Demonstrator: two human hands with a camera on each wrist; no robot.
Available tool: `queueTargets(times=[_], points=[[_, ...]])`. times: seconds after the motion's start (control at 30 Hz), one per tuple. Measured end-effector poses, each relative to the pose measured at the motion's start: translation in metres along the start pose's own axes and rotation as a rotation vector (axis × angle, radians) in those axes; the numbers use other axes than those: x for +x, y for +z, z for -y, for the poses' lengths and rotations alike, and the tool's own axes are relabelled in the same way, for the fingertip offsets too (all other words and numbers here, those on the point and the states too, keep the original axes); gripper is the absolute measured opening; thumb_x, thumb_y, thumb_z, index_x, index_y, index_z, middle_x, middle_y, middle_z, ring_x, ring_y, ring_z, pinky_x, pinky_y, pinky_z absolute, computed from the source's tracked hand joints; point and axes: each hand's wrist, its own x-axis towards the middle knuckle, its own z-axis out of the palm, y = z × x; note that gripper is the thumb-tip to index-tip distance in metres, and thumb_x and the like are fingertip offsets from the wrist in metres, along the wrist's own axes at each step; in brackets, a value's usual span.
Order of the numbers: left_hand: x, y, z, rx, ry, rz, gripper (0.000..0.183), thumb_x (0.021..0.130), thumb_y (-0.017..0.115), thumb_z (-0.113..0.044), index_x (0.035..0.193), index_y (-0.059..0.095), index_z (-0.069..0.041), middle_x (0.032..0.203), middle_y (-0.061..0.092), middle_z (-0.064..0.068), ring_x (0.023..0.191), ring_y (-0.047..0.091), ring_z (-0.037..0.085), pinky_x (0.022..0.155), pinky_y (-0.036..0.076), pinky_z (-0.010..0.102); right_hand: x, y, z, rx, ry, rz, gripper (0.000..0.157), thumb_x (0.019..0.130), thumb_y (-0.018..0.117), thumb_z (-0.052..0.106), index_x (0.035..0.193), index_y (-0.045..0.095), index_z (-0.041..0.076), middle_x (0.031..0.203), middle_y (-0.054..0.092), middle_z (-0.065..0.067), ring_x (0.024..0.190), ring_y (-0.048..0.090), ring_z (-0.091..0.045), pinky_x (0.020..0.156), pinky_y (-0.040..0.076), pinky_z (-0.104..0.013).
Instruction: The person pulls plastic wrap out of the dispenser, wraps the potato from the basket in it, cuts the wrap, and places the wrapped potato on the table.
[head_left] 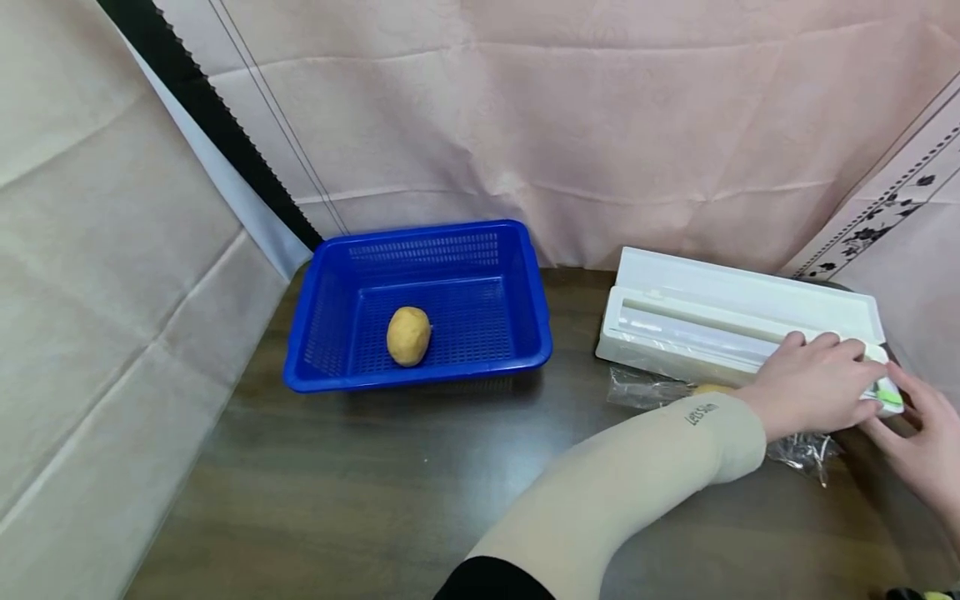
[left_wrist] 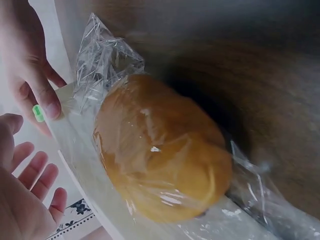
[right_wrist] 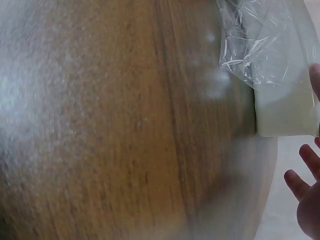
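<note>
A white cling film dispenser box [head_left: 675,358] stands with its lid raised, its film roll showing inside. My left hand [head_left: 813,383] lies over the box's right end, fingers relaxed; in the left wrist view its fingers are loosely bent and hold nothing. At the same end, my right hand [head_left: 918,433] pinches the box corner between thumb and fingers, beside a green slider [left_wrist: 38,113]. Clear film [left_wrist: 107,62] hangs from the box front over a yellow-brown potato [left_wrist: 160,150]. My left forearm mostly hides that potato in the head view.
A blue plastic basket [head_left: 420,377] with a single potato [head_left: 408,336] stands left of the box on the brown wooden table [head_left: 360,483]. Pale cloth [head_left: 525,108] hangs behind and at both sides. A small dark and yellow object [head_left: 911,594] shows at the lower right edge.
</note>
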Motion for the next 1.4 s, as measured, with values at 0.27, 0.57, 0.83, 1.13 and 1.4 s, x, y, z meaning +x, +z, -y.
queueTargets(times=[0.27, 0.57, 0.83, 1.13, 1.4], points=[[0.011, 0.003, -0.008, -0.013, 0.012, 0.034, 0.049, 0.094, 0.039, -0.065, 0.140, 0.023, -0.060, 0.144, 0.023, -0.035, 0.135, 0.020, -0.008, 0.107, 0.022, 0.027, -0.001, 0.003, -0.004, 0.136, -0.013, -0.050, 0.052, 0.089, 0.065, 0.004, 0.138, 0.049, 0.003, 0.135, 0.045, 0.021, 0.115, 0.043, 0.011, 0.086, 0.032, 0.002], [0.017, 0.002, -0.015, -0.024, 0.036, 0.024, 0.041, 0.095, 0.039, -0.062, 0.136, 0.033, -0.058, 0.141, 0.028, -0.036, 0.134, 0.022, -0.008, 0.109, 0.020, 0.027, 0.002, 0.004, -0.004, 0.166, -0.031, -0.040, 0.052, 0.088, 0.063, 0.000, 0.138, 0.048, -0.002, 0.132, 0.045, 0.022, 0.116, 0.045, 0.009, 0.085, 0.033, 0.001], [0.026, 0.005, -0.020, -0.035, 0.018, -0.009, 0.038, 0.097, 0.040, -0.059, 0.134, 0.037, -0.056, 0.140, 0.030, -0.036, 0.132, 0.024, -0.010, 0.107, 0.020, 0.026, 0.006, 0.003, -0.003, 0.247, -0.087, -0.035, 0.051, 0.082, 0.063, -0.009, 0.132, 0.052, -0.008, 0.132, 0.050, 0.017, 0.114, 0.049, 0.006, 0.084, 0.038, -0.002], [0.030, 0.007, -0.023, -0.005, 0.028, -0.042, 0.032, 0.097, 0.041, -0.057, 0.129, 0.043, -0.056, 0.137, 0.035, -0.036, 0.130, 0.028, -0.008, 0.106, 0.023, 0.027, 0.005, 0.000, 0.002, 0.194, -0.026, -0.026, 0.053, 0.080, 0.063, -0.013, 0.131, 0.056, -0.002, 0.132, 0.049, 0.021, 0.117, 0.045, 0.004, 0.086, 0.035, 0.000], [0.031, 0.008, -0.025, 0.040, 0.014, -0.059, 0.032, 0.097, 0.041, -0.057, 0.129, 0.041, -0.059, 0.137, 0.034, -0.035, 0.129, 0.028, -0.007, 0.103, 0.026, 0.027, 0.005, -0.002, 0.001, 0.123, -0.047, 0.005, 0.055, 0.079, 0.062, -0.012, 0.132, 0.054, -0.003, 0.122, 0.047, 0.031, 0.114, 0.042, 0.011, 0.090, 0.030, 0.000]])
